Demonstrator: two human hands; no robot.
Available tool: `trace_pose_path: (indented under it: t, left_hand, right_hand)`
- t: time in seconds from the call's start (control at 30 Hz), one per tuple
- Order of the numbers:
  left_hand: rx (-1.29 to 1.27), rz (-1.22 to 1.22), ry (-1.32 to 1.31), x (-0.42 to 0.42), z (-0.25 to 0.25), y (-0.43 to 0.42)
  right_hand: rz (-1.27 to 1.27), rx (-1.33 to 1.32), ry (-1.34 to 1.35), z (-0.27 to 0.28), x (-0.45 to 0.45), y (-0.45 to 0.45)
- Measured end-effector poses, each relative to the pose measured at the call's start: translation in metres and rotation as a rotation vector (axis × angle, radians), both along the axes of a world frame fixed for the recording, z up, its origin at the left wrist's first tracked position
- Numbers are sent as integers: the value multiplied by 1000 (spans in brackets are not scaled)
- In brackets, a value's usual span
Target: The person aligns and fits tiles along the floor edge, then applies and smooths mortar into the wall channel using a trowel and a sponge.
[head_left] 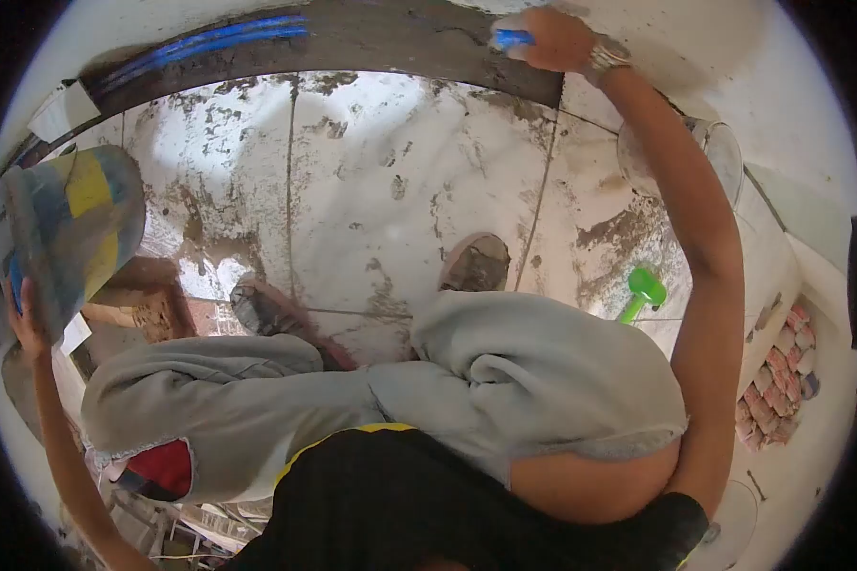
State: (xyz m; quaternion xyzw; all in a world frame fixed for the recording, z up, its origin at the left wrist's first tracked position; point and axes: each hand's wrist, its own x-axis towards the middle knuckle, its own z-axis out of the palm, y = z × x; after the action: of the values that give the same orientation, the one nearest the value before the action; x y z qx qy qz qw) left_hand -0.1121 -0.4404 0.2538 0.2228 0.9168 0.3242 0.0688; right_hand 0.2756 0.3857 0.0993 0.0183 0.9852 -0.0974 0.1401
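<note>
Two hands: wide apart, the right hand (554,40) much nearer the blue-and-white item (512,38).
Right grip: closed around that item, at the dark band (400,43); item's long axis blurred.
Blue stripes (209,40): left of the right hand, running along the band.
Left hand (30,328): fingers against the tilted bucket (90,214); whether clamped, cannot tell.
</note>
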Motion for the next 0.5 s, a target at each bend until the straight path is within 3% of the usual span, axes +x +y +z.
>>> trace_pose_path:
  t: [0.13,0.23,0.3,0.5]
  left_hand:
    - [102,64,-54,-7,-6,-19]
    - [14,100,-15,5,-1,2]
    - [2,82,-29,-1,2,-3]
    - [-3,90,-17,-18,-5,-25]
  right_hand:
    - [-83,56,-48,26,53,34]
    - [-74,195,13,57,85,37]
    - [-249,204,46,66,94,29]
    - [-192,61,56,6,36,-4]
